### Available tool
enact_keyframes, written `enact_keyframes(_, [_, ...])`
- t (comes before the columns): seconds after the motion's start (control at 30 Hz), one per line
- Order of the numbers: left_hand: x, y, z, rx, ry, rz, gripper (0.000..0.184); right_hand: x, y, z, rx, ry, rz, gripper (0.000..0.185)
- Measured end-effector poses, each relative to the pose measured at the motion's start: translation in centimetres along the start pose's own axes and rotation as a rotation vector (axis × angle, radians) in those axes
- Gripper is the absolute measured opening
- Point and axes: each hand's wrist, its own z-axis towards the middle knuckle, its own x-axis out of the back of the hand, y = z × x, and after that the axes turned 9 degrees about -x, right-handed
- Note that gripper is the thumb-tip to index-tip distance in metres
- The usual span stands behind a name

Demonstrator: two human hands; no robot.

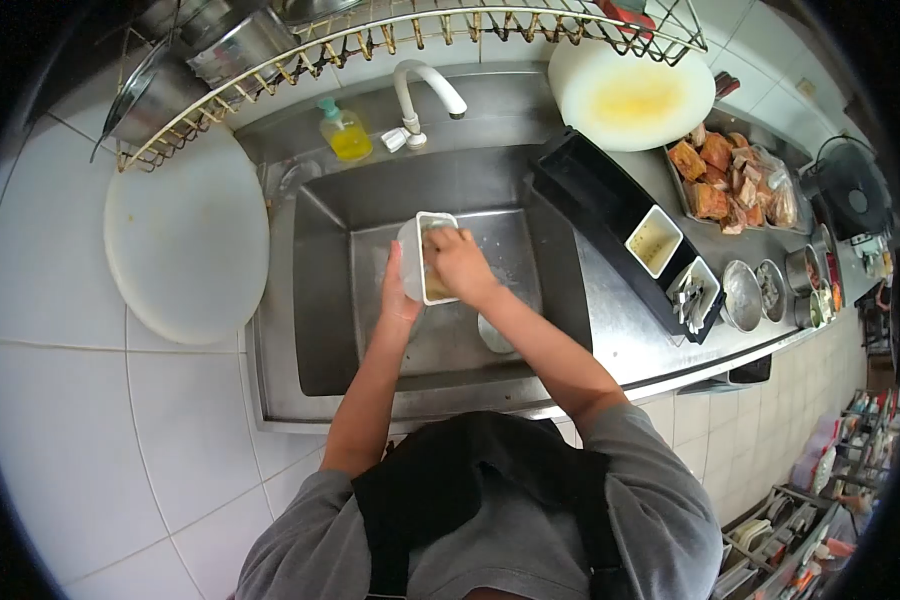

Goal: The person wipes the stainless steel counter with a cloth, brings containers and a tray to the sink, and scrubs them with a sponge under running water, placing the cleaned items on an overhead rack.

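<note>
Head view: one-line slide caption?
Over a metal sink, the left hand holds a white rectangular container while the right hand reaches into it.

White, rectangular plastic container [409, 257], deep-walled with a pale rim. I have it over the sink [322, 290], clear of the sink walls, tilted so its mouth faces up and to my right. Long side of the mouth runs away from me. Inner surface: yellowish-tan tint towards the near end; residue or liquid, cannot tell which. Much of the interior is hidden behind my right grip [458, 266].
</note>
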Motion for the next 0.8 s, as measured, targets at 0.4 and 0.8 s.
enact_keyframes(0.4, [2.1,0.3,-0.8,0.104,0.080,-0.148,0.054,3.0,-1.5,-1.2,-0.280,-0.313,0.815,0.054])
enact_keyframes(0.8, [-1.4,2.5,-0.9,-0.404,0.288,0.671,0.041,4.0,2.8,0.7,-0.574,0.177,0.667,0.037])
